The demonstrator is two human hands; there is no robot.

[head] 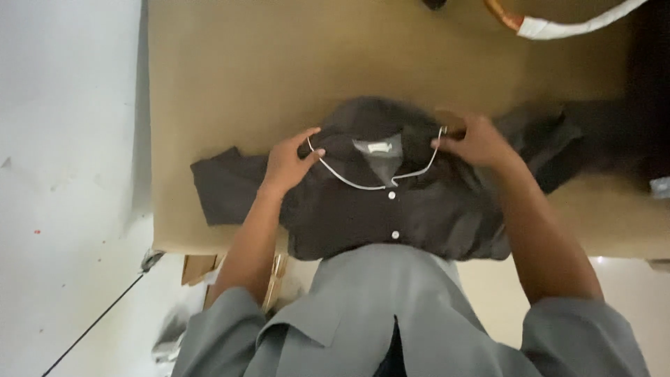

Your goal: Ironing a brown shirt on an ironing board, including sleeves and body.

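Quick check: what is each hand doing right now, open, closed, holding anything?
Left hand: pinching the shirt at the left of its collar.
Right hand: gripping the shirt at the right of the collar.

Your right hand (478, 143) covers part of the dark button-front shirt with white collar piping (391, 202); its right sleeve blurs into shadow. The white-wrapped curved tube (579, 26) is cut off at the top edge. Your torso hides the brown counter (279, 63) front edge.

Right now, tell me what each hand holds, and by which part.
Both hold the dark button-front shirt with white-piped collar: left hand at the collar's left side, right hand at its right side.
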